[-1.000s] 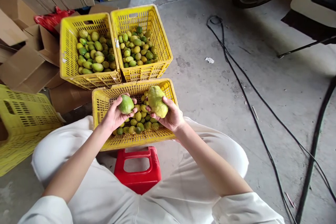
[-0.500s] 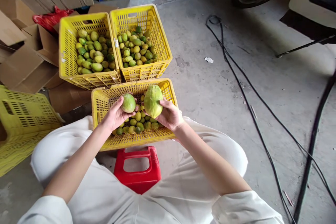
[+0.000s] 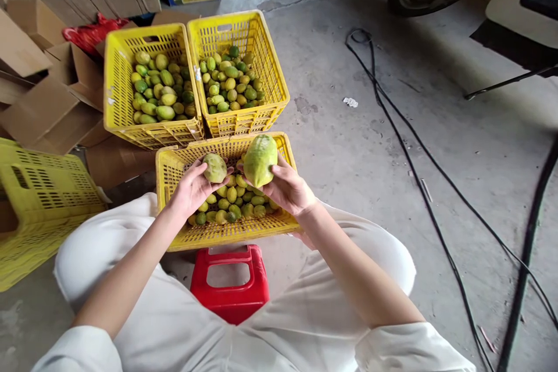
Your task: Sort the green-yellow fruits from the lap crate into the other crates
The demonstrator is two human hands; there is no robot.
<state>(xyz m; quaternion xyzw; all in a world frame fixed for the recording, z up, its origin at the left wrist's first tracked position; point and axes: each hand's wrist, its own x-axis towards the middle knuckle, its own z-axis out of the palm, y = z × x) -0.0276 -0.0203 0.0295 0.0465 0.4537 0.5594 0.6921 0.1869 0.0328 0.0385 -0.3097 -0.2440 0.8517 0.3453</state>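
Left hand point(image 3: 194, 190) of the person is curled around 1 small, round, mottled green fruit point(image 3: 215, 168), with the thumb on its upper side and the fingers around its lower and far sides. Right hand point(image 3: 293, 190) grasps 1 much larger, pale green fruit point(image 3: 260, 160), its narrower end turned toward the person's lap and its thumb against the near side. Some fingers of each hand are hidden behind the fruit.

The 2 held fruits are side by side, apart from each other, above the front yellow crate point(image 3: 226, 238), where many smaller yellow and green fruits point(image 3: 232, 194) lie loose. Beyond it are 2 more yellow crates, the rear left crate point(image 3: 114, 81) and the rear right crate point(image 3: 250, 122), each with similar fruits inside. Close to the front crate, between the knees, is a red stool point(image 3: 229, 302).

The step in hand looks like holding the 2 fruits up in view, perhaps to look them over. Any move from here would call for a separate, steady grip on each; the larger fruit, likely heavier, would need its weight well supported from below so that it does not roll off the fingers.
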